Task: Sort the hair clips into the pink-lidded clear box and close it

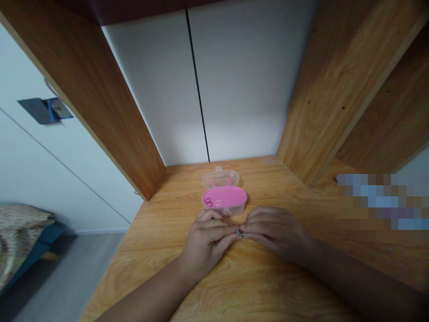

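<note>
Between my fingertips, just in front of an open container, is a small dark looped band (240,232), too small to make out in detail. My left hand (208,235) pinches it from one side, thumb and forefinger together. From the other side my right hand (276,228) grips it the same way. The clear plastic container (238,209) has a pink tray (229,196) on top. On that tray lie a dark band twisted into two loops (208,202) and a small pale band (218,203). Behind the tray the hinged clear lid (221,179) is folded back.
The wooden desk (161,264) meets a white back panel (234,89) and wooden uprights on the left (110,107) and right (311,112). A blurred-out patch (382,201) covers something at the right. A bed with patterned cloth (20,237) is at lower left.
</note>
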`<state>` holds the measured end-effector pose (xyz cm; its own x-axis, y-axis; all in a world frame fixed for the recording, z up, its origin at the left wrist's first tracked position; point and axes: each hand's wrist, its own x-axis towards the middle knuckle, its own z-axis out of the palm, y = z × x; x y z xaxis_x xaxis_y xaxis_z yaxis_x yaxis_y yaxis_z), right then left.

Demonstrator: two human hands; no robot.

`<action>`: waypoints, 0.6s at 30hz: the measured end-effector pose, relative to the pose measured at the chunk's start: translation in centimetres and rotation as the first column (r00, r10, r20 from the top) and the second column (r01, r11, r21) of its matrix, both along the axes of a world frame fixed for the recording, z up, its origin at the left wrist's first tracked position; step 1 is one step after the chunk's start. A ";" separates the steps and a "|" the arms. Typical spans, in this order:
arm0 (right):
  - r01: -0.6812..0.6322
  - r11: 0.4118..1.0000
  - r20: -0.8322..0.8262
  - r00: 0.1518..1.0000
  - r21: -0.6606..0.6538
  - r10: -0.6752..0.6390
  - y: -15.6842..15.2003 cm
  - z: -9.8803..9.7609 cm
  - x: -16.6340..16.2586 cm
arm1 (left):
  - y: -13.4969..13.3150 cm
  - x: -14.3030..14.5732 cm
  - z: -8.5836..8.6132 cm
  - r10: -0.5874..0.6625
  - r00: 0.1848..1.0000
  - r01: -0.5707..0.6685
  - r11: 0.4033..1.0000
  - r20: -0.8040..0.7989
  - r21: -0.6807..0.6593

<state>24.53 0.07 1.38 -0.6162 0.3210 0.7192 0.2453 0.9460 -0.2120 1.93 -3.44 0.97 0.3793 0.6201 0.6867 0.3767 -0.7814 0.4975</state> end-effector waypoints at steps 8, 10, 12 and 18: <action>-0.024 0.999 -0.048 0.999 -0.026 0.023 -0.1 0.3 -0.2 | 0.0 0.1 0.2 0.023 1.000 -0.022 0.999 -0.010 0.023; -0.019 0.999 -0.060 0.998 -0.030 0.018 0.0 0.3 -0.3 | 0.0 0.1 0.3 0.031 0.999 -0.031 0.999 -0.007 0.028; -0.004 0.999 -0.056 0.998 -0.041 0.002 0.0 0.3 -0.3 | 0.0 0.1 0.2 0.043 0.999 -0.043 0.999 -0.009 0.027; -0.004 0.998 -0.031 1.000 -0.060 0.003 0.2 0.1 -0.2 | 0.1 -0.1 -0.1 0.071 0.997 -0.070 0.997 -0.025 0.023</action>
